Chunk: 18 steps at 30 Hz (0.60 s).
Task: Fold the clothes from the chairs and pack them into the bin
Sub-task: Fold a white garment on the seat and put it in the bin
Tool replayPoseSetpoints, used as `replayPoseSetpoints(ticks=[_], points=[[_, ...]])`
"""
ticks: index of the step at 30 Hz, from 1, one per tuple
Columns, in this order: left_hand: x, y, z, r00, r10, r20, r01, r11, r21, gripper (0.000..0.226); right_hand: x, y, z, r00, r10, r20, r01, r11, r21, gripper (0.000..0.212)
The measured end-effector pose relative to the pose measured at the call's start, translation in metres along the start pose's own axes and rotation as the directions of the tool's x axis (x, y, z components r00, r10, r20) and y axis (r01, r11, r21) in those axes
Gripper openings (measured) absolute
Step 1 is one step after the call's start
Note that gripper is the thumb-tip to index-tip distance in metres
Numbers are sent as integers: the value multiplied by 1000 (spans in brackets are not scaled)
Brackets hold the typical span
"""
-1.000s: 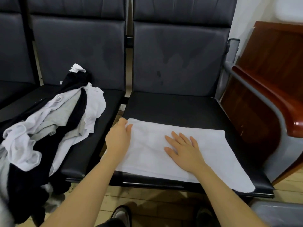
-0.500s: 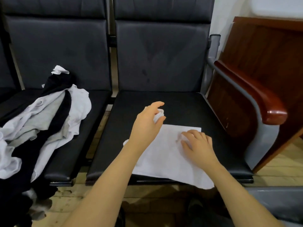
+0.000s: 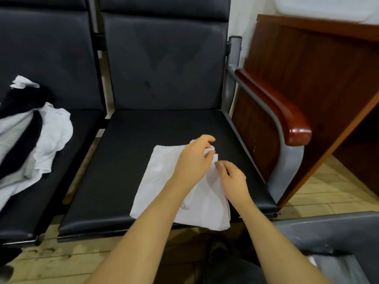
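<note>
A white cloth (image 3: 162, 181) lies folded into a narrow strip on the front of the right black chair seat (image 3: 127, 160). My left hand (image 3: 193, 158) pinches the cloth's far corner and lays it over toward the right edge. Just below it, my right hand (image 3: 231, 179) rests on the cloth's right edge with curled fingers gripping the fabric. A pile of white, black and grey clothes (image 3: 30, 140) lies on the left chair seat. The grey bin (image 3: 336, 242) stands at the lower right, only partly in view.
A wooden armrest (image 3: 287, 117) on a grey metal frame borders the right chair. Behind it stands a brown wooden cabinet (image 3: 320, 68). Wooden floor (image 3: 61, 261) shows under the seats, with my shoes near the bottom.
My left hand carried the cloth's left side across to the right, so the wide cloth is now a narrow folded strip. My right hand went from lying flat to gripping the right edge.
</note>
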State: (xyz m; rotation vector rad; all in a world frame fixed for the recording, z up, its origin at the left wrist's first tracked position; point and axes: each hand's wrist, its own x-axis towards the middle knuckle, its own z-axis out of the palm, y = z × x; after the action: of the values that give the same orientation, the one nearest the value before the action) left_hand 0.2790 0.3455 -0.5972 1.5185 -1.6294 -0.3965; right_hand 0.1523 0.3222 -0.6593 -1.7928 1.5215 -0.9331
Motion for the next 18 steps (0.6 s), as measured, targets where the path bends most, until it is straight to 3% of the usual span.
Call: replayPoseSetpoints(ticks=[3, 4, 8, 10, 15, 17, 18], points=[[1, -5, 5, 988, -25, 153, 29, 999, -22, 36, 2, -1, -3, 997, 32, -68, -26, 996, 86, 19], [0, -10, 6, 991, -25, 130, 26, 1000, -6, 34, 3, -1, -3, 995, 41, -88, -33, 996, 85, 18], [-6, -40, -3, 979, 21, -204, -5, 997, 79, 18, 8, -11, 2, 995, -23, -93, 23, 1000, 5, 13], [-9, -56, -12, 975, 29, -222, 17, 979, 202, 18, 8, -21, 6, 993, -110, -43, 107, 993, -55, 20], [-22, -86, -26, 990, -88, 113, 29, 895, 446, 34, 2, -46, 20, 887, -379, 265, 439, 870, -225, 32], [-27, -94, -29, 960, -173, 219, 42, 865, 500, 41, 3, -41, 25, 851, -350, 391, 480, 819, -313, 38], [-29, -97, -31, 946, -210, 248, 51, 850, 525, 44, 5, -36, 25, 865, -268, 423, 443, 805, -395, 42]])
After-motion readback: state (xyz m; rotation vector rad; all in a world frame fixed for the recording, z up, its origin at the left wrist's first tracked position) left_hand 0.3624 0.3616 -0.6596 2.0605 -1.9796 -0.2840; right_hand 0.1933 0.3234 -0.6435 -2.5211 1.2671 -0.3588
